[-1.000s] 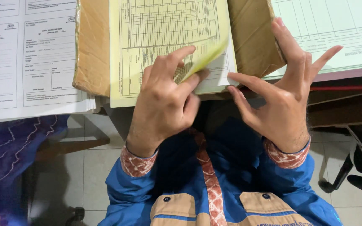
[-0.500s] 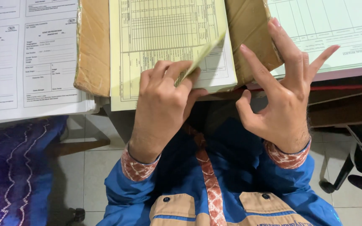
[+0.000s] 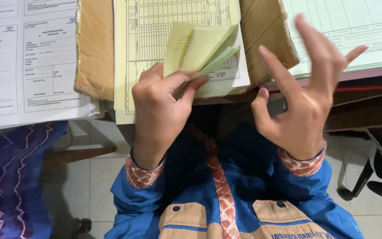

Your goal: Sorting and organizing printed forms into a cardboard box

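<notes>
Left hand [image 3: 162, 113] pinches the lifted corners of yellow forms [image 3: 202, 46], stacked on a brown cardboard package [image 3: 94, 53]. Right hand [image 3: 303, 104] hovers open, empty. Beyond: white printed sheets [image 3: 27, 57] left, pale green form [image 3: 354, 31] right.

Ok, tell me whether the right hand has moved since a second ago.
Yes. The right hand has lifted off the yellow form stack and swung right, away from the cardboard box edge, fingers spread.

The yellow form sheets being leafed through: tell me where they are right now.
In the head view, the yellow form sheets lie at top centre on a brown cardboard pad; their lower right corners are lifted by the left hand, with the right hand raised alongside.
</notes>
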